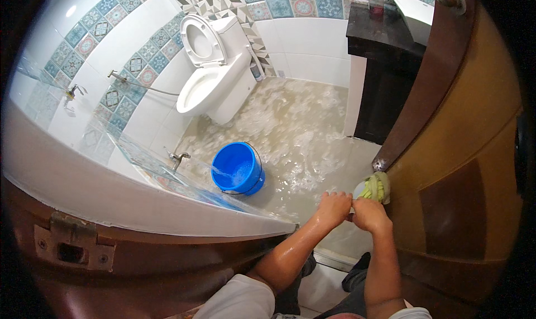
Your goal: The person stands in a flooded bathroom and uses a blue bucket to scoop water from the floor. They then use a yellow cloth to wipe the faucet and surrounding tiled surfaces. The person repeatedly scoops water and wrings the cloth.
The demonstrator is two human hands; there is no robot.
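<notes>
My left hand (335, 211) and my right hand (370, 213) meet above the wet floor, knuckles up and fingers curled. A small dark piece (350, 217) shows between them; what it belongs to is hidden. Just beyond my right hand is a bunched yellow-green cloth (374, 188) beside the door, with a pale rounded thing partly behind it. Whether my right hand touches the cloth cannot be told. To the left, a blue plastic bucket (237, 168) with a wire handle stands on the floor, water running into it from a wall tap (178, 156).
Foamy water covers the tiled floor (289, 126). A white toilet (209, 82) with raised lid stands at the back left, a spray hose (148, 86) beside it. A dark-topped vanity (377, 32) is at the back right. The wooden door (452, 151) stands close on the right.
</notes>
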